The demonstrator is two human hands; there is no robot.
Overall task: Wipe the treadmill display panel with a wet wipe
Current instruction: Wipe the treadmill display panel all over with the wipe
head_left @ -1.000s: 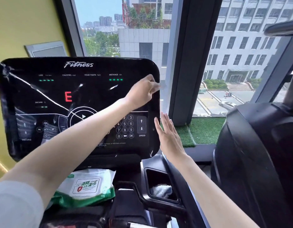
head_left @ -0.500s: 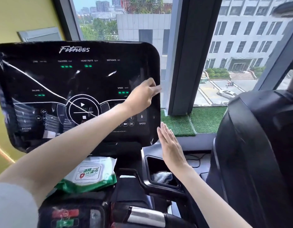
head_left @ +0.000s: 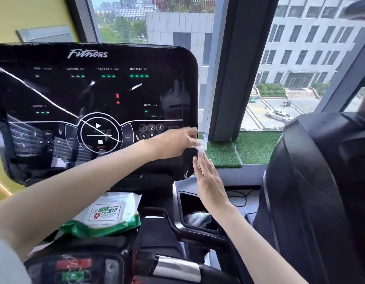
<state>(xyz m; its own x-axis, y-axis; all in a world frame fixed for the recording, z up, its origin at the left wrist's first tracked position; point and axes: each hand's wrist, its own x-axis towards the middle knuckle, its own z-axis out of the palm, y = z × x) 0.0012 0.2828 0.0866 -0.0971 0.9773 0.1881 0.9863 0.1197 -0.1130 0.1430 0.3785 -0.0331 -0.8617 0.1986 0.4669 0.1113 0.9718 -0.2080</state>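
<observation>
Left hand [head_left: 175,143], wet wipe [head_left: 201,146] in grip, lower on display panel [head_left: 95,89]; right hand [head_left: 210,181] flat.

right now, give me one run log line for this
step: wipe | left hand: holds wet wipe at display panel right edge | right hand: fingers straight, beside lower corner

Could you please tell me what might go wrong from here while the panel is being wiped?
1. The display panel is lit, and the left hand holds the wet wipe right beside the number keypad; a pass over the keys might register a press.
2. The wipe sits at the panel's right edge, so it could slip off.
</observation>
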